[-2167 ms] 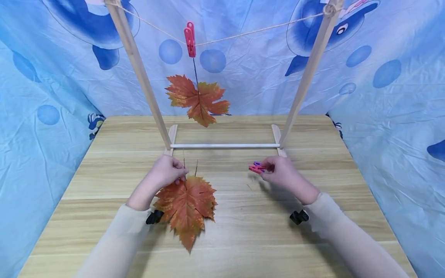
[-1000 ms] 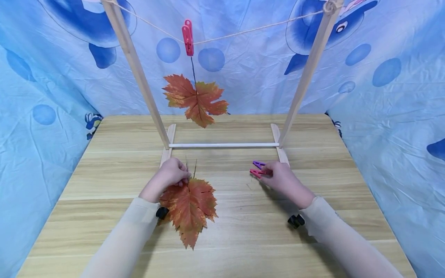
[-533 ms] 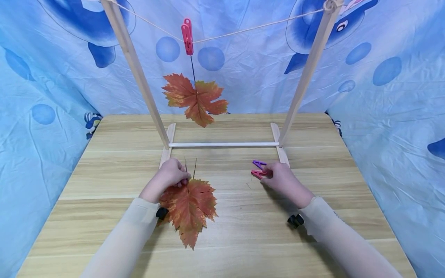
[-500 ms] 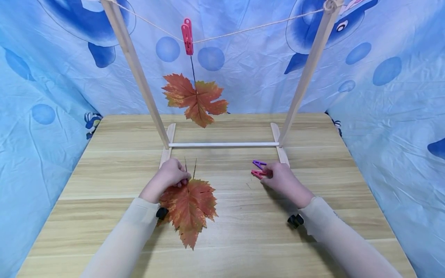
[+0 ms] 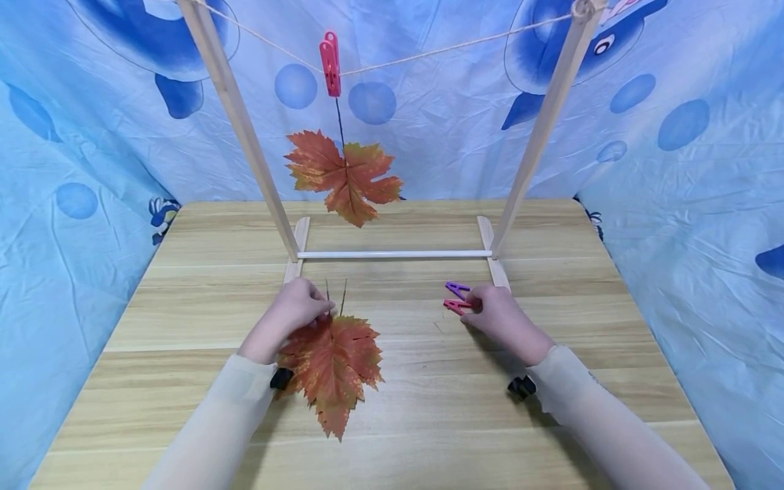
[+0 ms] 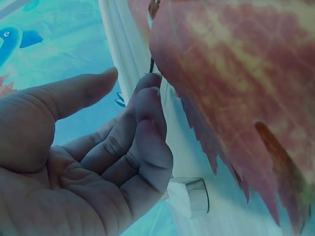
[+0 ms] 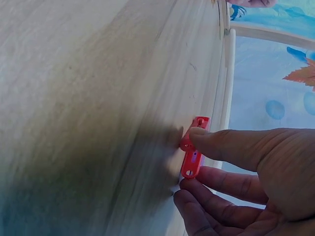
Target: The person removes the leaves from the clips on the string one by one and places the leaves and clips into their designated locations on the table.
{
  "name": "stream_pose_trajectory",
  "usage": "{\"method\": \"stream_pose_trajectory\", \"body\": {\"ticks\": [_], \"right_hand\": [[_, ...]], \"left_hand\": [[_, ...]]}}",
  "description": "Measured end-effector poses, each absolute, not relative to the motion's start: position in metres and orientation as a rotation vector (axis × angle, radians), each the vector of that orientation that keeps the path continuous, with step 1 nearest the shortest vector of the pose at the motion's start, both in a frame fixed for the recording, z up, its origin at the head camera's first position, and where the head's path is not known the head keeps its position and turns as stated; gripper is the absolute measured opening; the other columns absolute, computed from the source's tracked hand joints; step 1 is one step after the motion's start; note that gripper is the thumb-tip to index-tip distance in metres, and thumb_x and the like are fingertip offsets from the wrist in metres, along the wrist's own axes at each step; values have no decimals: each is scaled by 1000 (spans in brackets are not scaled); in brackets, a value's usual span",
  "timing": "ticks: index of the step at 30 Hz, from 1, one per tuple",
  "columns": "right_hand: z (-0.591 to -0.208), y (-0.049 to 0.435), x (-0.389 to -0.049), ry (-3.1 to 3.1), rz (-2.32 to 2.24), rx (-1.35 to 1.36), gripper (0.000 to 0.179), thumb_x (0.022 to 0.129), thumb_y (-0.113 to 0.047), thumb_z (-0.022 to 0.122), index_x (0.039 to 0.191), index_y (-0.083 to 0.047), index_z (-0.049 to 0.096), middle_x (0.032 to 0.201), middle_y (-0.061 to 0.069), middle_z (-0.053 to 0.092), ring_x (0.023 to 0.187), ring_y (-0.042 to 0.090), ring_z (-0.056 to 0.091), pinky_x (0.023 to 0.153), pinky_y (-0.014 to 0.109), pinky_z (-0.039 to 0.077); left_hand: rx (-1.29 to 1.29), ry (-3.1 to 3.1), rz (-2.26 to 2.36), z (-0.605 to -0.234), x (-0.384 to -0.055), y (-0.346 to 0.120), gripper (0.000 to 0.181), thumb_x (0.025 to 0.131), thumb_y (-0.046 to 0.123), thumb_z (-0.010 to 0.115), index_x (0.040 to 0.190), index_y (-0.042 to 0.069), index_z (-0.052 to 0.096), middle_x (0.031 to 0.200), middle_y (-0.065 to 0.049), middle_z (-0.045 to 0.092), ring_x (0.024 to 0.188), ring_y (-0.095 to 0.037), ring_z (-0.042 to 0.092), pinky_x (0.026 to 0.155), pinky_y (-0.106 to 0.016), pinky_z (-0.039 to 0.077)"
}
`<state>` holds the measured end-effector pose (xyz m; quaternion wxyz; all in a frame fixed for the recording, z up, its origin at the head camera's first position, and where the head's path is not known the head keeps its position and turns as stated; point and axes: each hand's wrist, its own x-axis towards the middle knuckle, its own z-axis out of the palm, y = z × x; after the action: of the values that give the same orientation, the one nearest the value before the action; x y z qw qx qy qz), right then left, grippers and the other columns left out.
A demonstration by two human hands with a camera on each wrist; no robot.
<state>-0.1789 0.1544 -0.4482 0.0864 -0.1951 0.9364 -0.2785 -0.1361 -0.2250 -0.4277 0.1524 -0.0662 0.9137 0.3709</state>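
Orange-red artificial maple leaves [image 5: 337, 354] lie overlapped on the table, their thin stems pointing to the back. Beside those stems is my left hand [image 5: 294, 306]; in the left wrist view its thumb stands apart from the loosely bent fingers [image 6: 150, 105], and a stem passes near the fingertips. My right hand [image 5: 499, 316] holds a red clothespin [image 5: 454, 305] and a purple clothespin [image 5: 455, 288] at table level, their free ends fanned apart. In the right wrist view the thumb presses the red one, which mostly hides the purple one.
A wooden frame with posts [image 5: 245, 129] and a white crossbar [image 5: 395, 254] stands behind the hands. From its string [image 5: 453, 54] a pink clothespin [image 5: 331, 64] hangs a maple leaf [image 5: 349, 178] by the stem. Blue printed cloth [image 5: 692, 204] surrounds the wooden table [image 5: 441, 408].
The two clothespins have come down toward the table and spread apart in my right hand. My left hand first shifted right, then slightly left, its fingers loosening from the stem.
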Motion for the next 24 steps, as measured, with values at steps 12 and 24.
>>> {"method": "stream_pose_trajectory", "body": {"ticks": [12,24], "right_hand": [[-434,156,-180,2765,-886,-517,28,83,-15,86,101,3,74,93,13,69,84,28,62,77,46,52],[-411,151,-183,2751,-1010,-511,34,89,-14,81,114,7,72,106,20,71,93,29,66,82,45,55]], "left_hand": [[-53,2783,1309,-419,-129,-226,20,96,12,69,106,-6,72,94,-13,72,89,-27,67,78,-42,54],[-45,2828,1517,-405,-124,-223,21,98,14,68,112,-2,73,97,-11,72,91,-27,67,80,-41,54]]}}
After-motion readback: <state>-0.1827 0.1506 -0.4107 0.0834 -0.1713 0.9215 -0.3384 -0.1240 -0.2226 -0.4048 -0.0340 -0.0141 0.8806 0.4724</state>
